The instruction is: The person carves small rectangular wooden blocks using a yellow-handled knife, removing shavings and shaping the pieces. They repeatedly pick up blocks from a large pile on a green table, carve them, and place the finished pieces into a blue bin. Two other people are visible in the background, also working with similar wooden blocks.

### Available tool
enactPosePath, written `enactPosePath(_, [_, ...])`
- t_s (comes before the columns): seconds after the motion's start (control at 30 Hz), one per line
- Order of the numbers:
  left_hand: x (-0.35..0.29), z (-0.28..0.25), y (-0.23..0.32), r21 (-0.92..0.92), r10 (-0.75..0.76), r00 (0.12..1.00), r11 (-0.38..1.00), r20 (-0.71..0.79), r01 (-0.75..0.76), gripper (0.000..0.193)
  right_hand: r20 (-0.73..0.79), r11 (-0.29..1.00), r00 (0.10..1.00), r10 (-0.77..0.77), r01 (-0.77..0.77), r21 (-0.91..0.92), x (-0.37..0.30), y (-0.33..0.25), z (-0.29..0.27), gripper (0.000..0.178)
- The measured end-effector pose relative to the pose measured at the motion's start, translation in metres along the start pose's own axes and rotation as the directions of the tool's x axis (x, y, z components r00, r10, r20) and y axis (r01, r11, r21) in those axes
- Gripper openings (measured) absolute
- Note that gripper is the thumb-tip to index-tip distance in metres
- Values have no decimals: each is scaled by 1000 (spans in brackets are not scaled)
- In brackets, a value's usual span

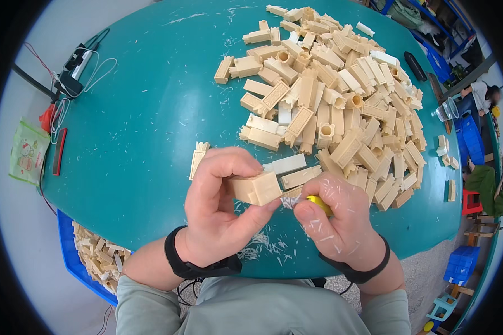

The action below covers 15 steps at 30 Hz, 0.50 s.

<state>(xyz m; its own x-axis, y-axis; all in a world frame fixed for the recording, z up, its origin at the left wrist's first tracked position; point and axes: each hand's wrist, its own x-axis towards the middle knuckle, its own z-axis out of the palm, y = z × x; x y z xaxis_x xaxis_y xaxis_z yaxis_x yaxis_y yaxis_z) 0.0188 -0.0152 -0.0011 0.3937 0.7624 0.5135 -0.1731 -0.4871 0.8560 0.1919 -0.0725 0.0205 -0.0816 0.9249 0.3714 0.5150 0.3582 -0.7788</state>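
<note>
My left hand (pixel 215 218) is closed round a beige plastic block (pixel 256 188), a box-shaped piece with its end turned to the right. My right hand (pixel 341 220) grips a yellow-handled trimming tool (pixel 319 205). White shavings cling about the tool's tip, close to the block's lower right edge, and hide the blade. More shavings stick to the right hand's fingers. Just beyond the hands lie a white block (pixel 285 164) and a beige block (pixel 300 177). One beige piece with a jagged end (pixel 198 158) rests beside my left hand.
A big heap of beige and white blocks (pixel 346 106) covers the right half of the green table (pixel 134 128). Shavings (pixel 262 248) lie below my hands. A blue bin (pixel 70 254) of pieces stands lower left. Cables and a power strip (pixel 79 62) sit at the left edge.
</note>
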Motion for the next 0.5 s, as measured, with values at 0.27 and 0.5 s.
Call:
enactPosePath(0.27, [-2,1,1,37,1,1000,999,-19,0,40,-11,1000,1000,-2,1,-9,0,0,1,23])
enactPosePath(0.5, [-2,0,0,31,40,999,999,-2,-40,39,-4,999,1000,0,0,-48,0,0,0,24])
